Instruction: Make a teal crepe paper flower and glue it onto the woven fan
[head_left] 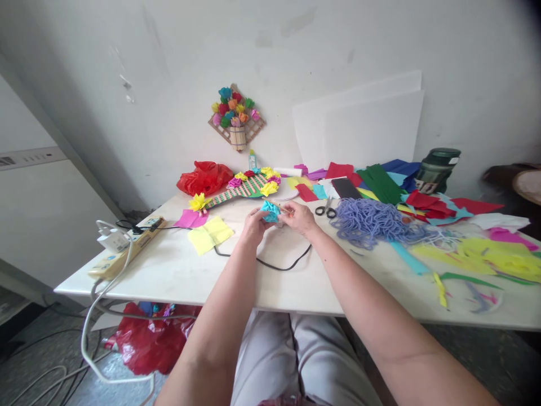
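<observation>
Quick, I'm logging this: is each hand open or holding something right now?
Left hand: closed, holding turquoise paper.
Right hand: beside that paper; its exact grip can't be told.

Soft light on wall (359,45); top right corner dark; right-hand yellow paper (502,256) blurred; edges stretched.

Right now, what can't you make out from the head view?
All head view:
- Blue paper: far side hidden, faces away from the camera.
- What the right hand pinches: too small and blurred.
- Red bag below: upper part hidden by the table.
- Brown object: cut off by the right edge.
- Bottle: label print too small.
</observation>
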A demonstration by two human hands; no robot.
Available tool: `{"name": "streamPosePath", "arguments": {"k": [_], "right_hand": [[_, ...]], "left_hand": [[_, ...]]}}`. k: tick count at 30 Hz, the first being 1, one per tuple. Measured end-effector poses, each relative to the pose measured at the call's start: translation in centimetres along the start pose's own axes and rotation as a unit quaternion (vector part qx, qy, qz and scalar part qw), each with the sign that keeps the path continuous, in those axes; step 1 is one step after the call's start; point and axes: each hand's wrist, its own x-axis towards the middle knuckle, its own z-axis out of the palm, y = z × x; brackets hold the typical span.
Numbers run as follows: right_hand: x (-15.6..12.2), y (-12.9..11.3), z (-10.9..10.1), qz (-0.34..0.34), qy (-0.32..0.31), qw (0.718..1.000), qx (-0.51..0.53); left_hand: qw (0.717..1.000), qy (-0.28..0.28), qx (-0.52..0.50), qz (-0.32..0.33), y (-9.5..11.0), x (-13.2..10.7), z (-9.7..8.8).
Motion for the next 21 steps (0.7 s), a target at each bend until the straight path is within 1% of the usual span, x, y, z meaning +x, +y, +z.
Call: {"name": "streamPosePath", "arguments": {"k": [3, 7, 11, 13, 16, 19, 21], "right_hand": [[-0.09, -0.21, -0.07, 0.004, 0.018, 1.000, -0.022], [-0.07, -0.18, -0.15, 0.007, 0.031, 0.999, -0.030], [0.04, 0.09, -0.08, 0.011, 0.032, 0.999, -0.014], [0.08, 0.27, -0.02, 0.017, 0.031, 0.999, -0.002], [0.08, 0.45, -0.10, 0.019, 0.019, 0.999, 0.018], [0.08, 0.51, -0.47, 0.015, -0.008, 0.999, 0.036], [0.15, 0.60, -0.75, 0.006, -0.025, 0.999, 0.030]], "left_hand": [[1.000, -0.009, -0.012, -0.006, -0.01, -0.04, 0.01], [0.999, -0.026, 0.002, -0.025, 0.19, -0.27, 0.09], [0.998, -0.038, 0.030, -0.049, 0.44, -0.41, 0.08], [0.997, -0.037, 0.033, -0.052, 0.48, -0.37, 0.02], [0.999, -0.018, 0.017, -0.042, 0.45, -0.24, -0.09], [0.999, 0.016, -0.011, -0.028, 0.41, -0.11, -0.20], [0.999, 0.031, -0.029, -0.019, 0.40, -0.04, -0.26]]}}
